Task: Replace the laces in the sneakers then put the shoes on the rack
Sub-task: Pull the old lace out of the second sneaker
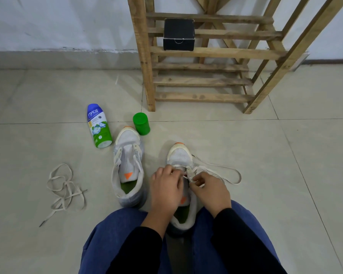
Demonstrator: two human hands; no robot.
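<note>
Clock set from my lap, 12 straight ahead; nearest, the near sneaker [179, 155] stands on the floor between my knees, long axis 6 to 12, heel at me and toe away; both hands sit over its eyelets, about level with each other, neither clearly nearer; left hand [166, 183] comes in from 7, knuckles up, fingers curled onto the left eyelet edge; whether it also pinches lace I cannot tell; right hand [208, 187] comes in from 5, thumb and fingers pinched on the lace [240, 176] just above the tongue; the slack runs from my right fingers out to 3 as a long flat loop on the tiles, so I judge the next pull should go toward 3 to 4, away from the eyelet row, with the left hand steadying the shoe; only the eyelets nearest the toe look threaded, so lacing is early; at 10, just beside it, the second sneaker [128, 155] lies parallel, toe to 12; at 9, well apart, a loose lace [67, 186] lies tangled; further at 11, a powder bottle [99, 125] lies down and a green jar [141, 123] stands touching the second sneaker's toe; farthest at 12 to 1, the wooden rack [204, 81] stands with no shoes on it, a black box [178, 34] on an upper slat.
</note>
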